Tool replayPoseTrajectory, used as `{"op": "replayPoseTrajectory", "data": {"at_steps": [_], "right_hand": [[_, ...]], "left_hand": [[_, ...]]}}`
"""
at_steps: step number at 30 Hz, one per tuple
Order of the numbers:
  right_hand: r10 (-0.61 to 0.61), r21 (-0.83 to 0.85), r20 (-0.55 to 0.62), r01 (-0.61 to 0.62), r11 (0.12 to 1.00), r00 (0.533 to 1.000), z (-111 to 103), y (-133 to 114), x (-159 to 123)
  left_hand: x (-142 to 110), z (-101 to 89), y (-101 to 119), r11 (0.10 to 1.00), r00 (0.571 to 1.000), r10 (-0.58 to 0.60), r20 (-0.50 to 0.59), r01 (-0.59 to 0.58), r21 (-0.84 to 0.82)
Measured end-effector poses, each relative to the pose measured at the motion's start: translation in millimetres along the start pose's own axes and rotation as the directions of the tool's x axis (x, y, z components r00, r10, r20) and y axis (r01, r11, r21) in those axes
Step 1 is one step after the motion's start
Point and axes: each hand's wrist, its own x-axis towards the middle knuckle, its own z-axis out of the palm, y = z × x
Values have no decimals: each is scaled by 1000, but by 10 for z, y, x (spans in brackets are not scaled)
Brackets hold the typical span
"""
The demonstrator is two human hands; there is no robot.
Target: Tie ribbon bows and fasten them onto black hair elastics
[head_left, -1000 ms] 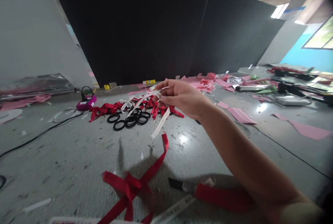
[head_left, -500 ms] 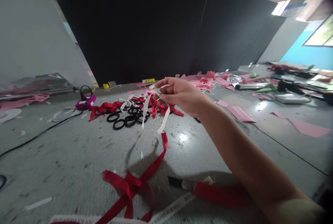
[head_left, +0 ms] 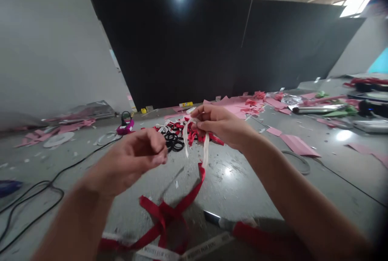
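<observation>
My right hand [head_left: 216, 125] pinches a white ribbon [head_left: 206, 150] between thumb and fingers, with two tails hanging down. My left hand [head_left: 136, 154] is raised to its left, fingers loosely curled and a little blurred, with nothing visible in it. Below lies a loosely looped red ribbon [head_left: 188, 200], its upper end close under a white tail. In front lie a printed white ribbon [head_left: 209, 247] and a cutter knife [head_left: 224, 222] with a red handle, partly in shadow. Behind my hands sits a pile of black rings [head_left: 174, 142] and red bows [head_left: 216, 139].
A yellow glue stick [head_left: 186, 104] lies by the black panel [head_left: 188, 51]. On the left are a purple device [head_left: 125, 127] and a black cable [head_left: 72, 166]. Pink paper scraps [head_left: 298, 146], a grey ring [head_left: 298, 164] and clutter spread to the right.
My left hand has come into view from the lower left, near my right hand. My right hand keeps hold of the white ribbon. The camera view has tilted up and turned left.
</observation>
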Motion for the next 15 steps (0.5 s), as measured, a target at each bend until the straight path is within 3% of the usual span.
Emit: {"op": "replayPoseTrajectory", "data": {"at_steps": [3,7,11,15], "right_hand": [[14,70,47,-17,997,999,10,4,-19],[33,115,113,-46,992,993,7,33,-17],[52,23,197,-58,998,979,9,47,-13],[25,-127,228,4,992,973,-6,53,-20]], "left_hand": [[82,59,-81,990,992,-121,-25,119,-79],[134,162,-164,974,985,-158,-64,145,-172],[110,226,-124,977,982,-152,-111,133,-169],[124,234,-116,985,971,-136,-198,111,-131]]}}
